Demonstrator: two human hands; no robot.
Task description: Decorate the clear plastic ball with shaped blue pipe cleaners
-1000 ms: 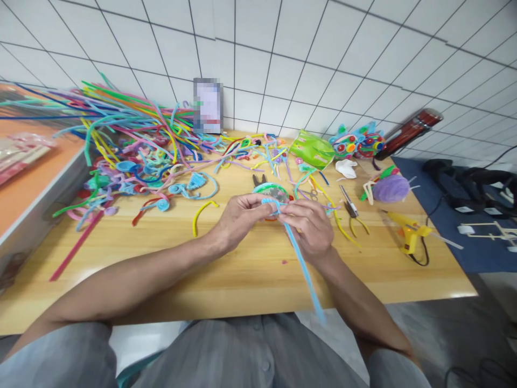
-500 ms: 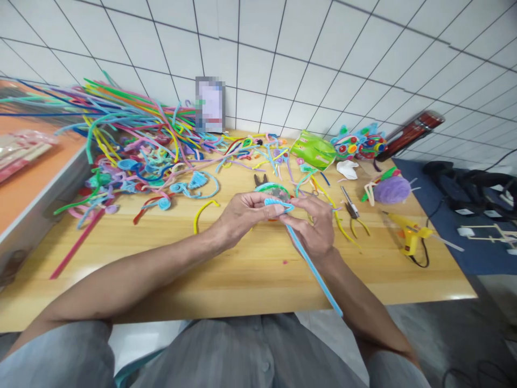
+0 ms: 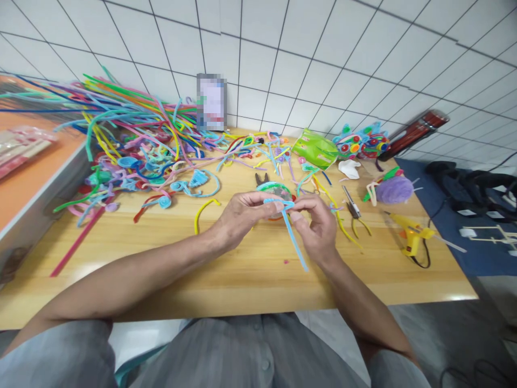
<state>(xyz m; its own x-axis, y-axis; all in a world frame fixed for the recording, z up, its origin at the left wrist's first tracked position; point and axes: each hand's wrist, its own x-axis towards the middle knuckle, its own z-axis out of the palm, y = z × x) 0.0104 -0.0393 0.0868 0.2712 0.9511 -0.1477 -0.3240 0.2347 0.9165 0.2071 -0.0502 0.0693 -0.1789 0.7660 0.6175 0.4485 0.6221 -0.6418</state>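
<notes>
A light blue pipe cleaner (image 3: 295, 242) is held between both hands above the wooden table. My left hand (image 3: 252, 213) pinches its folded end between thumb and fingers. My right hand (image 3: 317, 223) is closed, its fingertips gripping the same pipe cleaner at the bend. The loose end hangs down toward me, between the hands. Just behind the fingers sits a round piece with a green rim (image 3: 274, 188), partly hidden by my hands. The dark jaws of a tool (image 3: 262, 179) stick out beyond it.
Loose pipe cleaners (image 3: 137, 145) heap at the left. To the right lie pliers (image 3: 357, 218), a yellow glue gun (image 3: 412, 234), a purple fuzzy ball (image 3: 393, 189) and a green packet (image 3: 314, 150). A phone-like object (image 3: 211, 102) leans against the tiled wall.
The hanging end of the blue pipe cleaner looks shorter and has swung left, away from my right forearm. Both hands stay in nearly the same place, still gripping it.
</notes>
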